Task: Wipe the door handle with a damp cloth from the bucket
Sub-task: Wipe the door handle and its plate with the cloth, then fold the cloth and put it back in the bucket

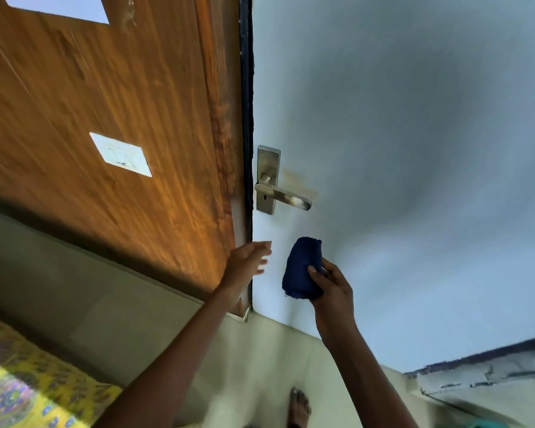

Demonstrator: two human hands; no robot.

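Observation:
A silver lever door handle [283,195] on its metal backplate sits near the left edge of a pale blue door [399,149]. My right hand [331,287] grips a bunched dark blue cloth [301,267] and holds it against the door, a short way below the handle. My left hand [247,261] reaches out with fingers spread at the door's edge, beside the cloth and below the handle, holding nothing. No bucket is in view.
A wood-grain panel [121,103] with a white switch plate [121,154] stands left of the dark door frame [246,118]. A yellow patterned fabric [19,381] lies at the bottom left. My bare foot [298,407] rests on the pale tiled floor.

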